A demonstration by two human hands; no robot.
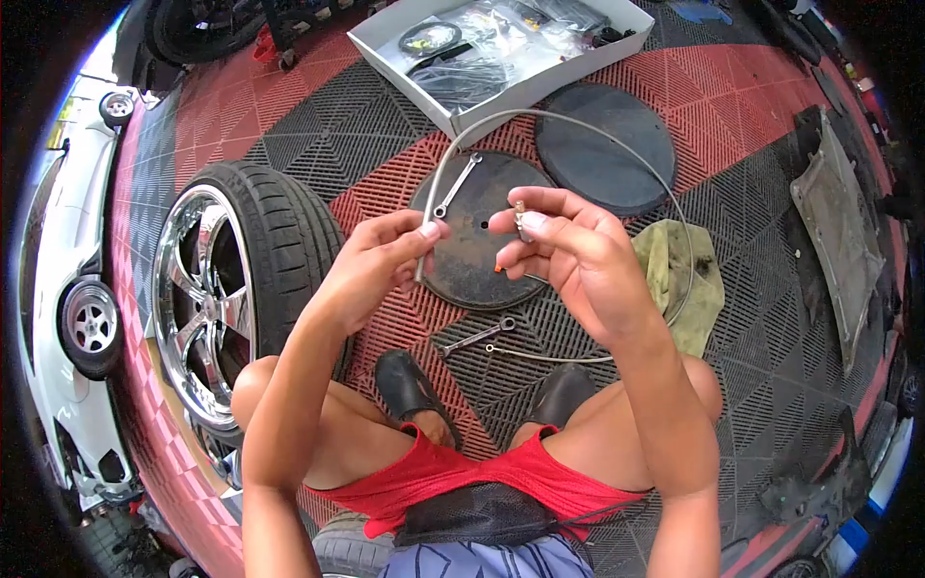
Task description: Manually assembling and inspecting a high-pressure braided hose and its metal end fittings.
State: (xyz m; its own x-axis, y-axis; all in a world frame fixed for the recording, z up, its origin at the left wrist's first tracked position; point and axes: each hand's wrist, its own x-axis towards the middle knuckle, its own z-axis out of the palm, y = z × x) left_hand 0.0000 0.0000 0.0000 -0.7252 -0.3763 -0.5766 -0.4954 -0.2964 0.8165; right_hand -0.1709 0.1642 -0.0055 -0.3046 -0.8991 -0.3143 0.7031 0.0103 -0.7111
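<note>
Presently, the left hand is pinching a long, thin grey hose near one end; the right hand is holding a small metallic fitting. The hose's other end is lying beside a silver metal wrench.

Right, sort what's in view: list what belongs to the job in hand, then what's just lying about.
Likely the job's:
- grey hose, in the left hand
- small metal fitting, in the right hand
- upper wrench and lower wrench, probably

Apparently just lying about:
- wheel
- white box
- nearer disc
- farther disc
- green cloth
</note>
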